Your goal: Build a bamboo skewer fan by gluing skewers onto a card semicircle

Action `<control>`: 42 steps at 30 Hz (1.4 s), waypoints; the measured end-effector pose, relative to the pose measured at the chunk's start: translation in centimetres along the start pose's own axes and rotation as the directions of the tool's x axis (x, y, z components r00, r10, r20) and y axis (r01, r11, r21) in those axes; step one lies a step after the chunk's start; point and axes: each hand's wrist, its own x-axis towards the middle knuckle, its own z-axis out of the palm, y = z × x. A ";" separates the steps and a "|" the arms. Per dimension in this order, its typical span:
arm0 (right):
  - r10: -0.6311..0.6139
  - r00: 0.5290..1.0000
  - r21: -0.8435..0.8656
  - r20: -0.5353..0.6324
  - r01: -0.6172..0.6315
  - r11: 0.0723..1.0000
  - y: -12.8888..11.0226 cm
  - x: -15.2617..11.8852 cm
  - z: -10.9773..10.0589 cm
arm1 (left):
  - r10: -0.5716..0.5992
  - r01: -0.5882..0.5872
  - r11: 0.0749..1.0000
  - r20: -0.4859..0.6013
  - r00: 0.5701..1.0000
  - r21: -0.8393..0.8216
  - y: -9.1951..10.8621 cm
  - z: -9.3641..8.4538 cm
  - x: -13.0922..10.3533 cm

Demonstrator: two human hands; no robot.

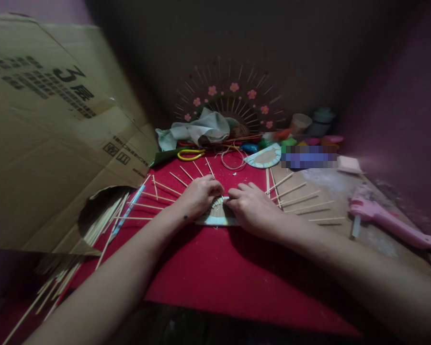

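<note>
A half-round cardboard piece with a pale paper edge (pixel 216 220) lies on the red cloth (pixel 215 268), with thin wooden sticks (pixel 179 179) fanning out on both sides. My left hand (pixel 201 194) is at its upper left, fingers bent and pressed together near the top of the piece. My right hand (pixel 249 206) rests at its right side, fingers curled over the edge. Between the fingertips the gap is small, and whatever they may pinch is too small to name. Both hands cover the inner ends of many sticks.
A large cardboard box (pixel 57 143) stands at the left, over bundled sticks (pixel 104 218). Behind are yellow-handled scissors (pixel 191 154), a crumpled cloth (pixel 197 129), a flowered stick fan (pixel 233 96) and a second half-round piece (pixel 264 157). A pink glue gun (pixel 388 215) lies at the right.
</note>
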 end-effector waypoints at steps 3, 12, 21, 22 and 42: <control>-0.009 1.000 -0.007 0.004 0.009 1.000 -0.1 0.1 -0.2 | 0.006 -0.006 1.000 -0.007 1.000 0.008 0.0 0.1 0.0; -0.027 0.999 -0.012 -0.035 0.026 1.000 0.1 0.5 0.2 | -0.010 0.010 1.000 -0.001 1.000 0.014 0.1 0.3 0.2; -0.024 0.999 -0.015 -0.031 0.023 1.000 -0.1 0.5 -0.1 | -0.019 0.019 1.000 0.005 1.000 0.019 0.4 0.1 0.2; -0.025 0.999 -0.017 -0.032 0.024 1.000 -0.1 0.5 -0.1 | -0.019 0.019 1.000 0.001 1.000 0.016 0.4 0.2 0.2; 0.055 0.971 -0.008 -0.232 -0.058 0.998 0.8 -0.5 -0.5 | 0.101 -0.101 0.995 -0.142 0.985 0.009 0.1 -0.3 -0.4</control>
